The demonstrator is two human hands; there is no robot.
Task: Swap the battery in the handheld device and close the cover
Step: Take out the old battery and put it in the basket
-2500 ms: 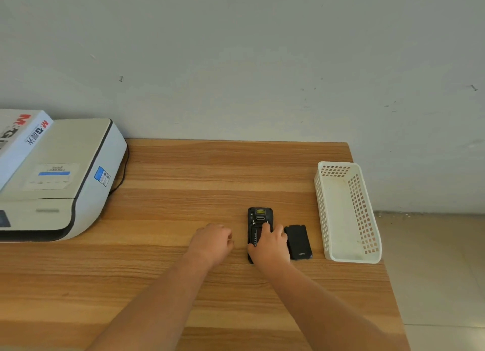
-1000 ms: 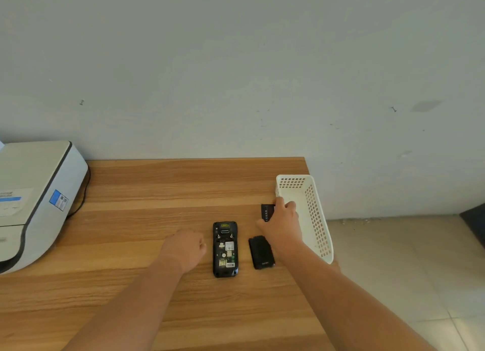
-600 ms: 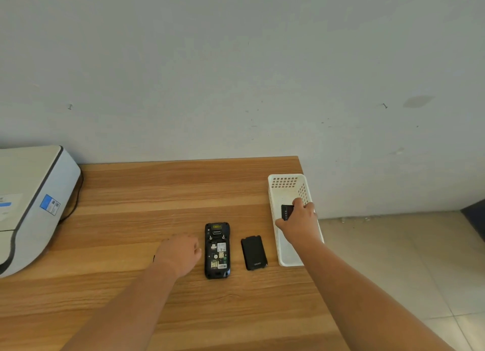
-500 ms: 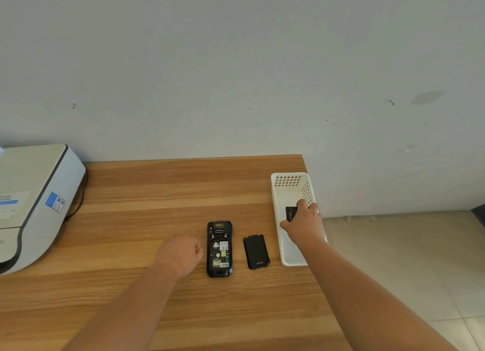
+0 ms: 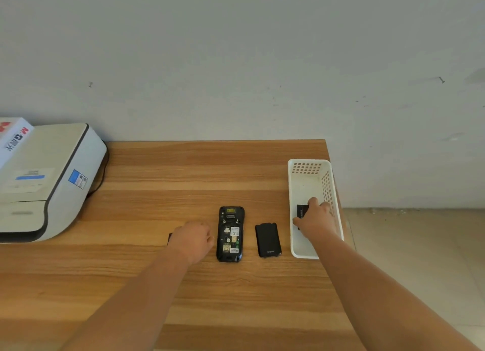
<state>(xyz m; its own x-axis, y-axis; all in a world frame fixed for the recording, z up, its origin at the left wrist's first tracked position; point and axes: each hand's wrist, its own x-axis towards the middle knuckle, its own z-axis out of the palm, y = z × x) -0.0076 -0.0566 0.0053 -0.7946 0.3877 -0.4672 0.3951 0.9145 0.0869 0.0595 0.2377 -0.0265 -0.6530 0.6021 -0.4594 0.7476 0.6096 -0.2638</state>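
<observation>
The black handheld device [image 5: 230, 234] lies face down on the wooden table [image 5: 183, 172], its battery bay open and bare, showing labels and card slots. Its black cover [image 5: 268, 239] lies flat just to the right. My right hand [image 5: 315, 219] is down inside the white basket [image 5: 309, 167], holding a black battery [image 5: 301, 211] low in it. My left hand [image 5: 193, 239] rests as a loose fist on the table left of the device; a small dark object [image 5: 170, 239] peeks out at its left edge, mostly hidden.
A white printer [image 5: 49, 182] with a dark cable fills the table's left side, a white box [image 5: 13, 138] lying on top of it. The basket stands at the table's right edge, with tiled floor [image 5: 420, 258] beyond. A grey wall runs behind the table.
My right hand lifted the black battery out of the device, carried it right and lowered it into the basket. The left hand stayed beside the device.
</observation>
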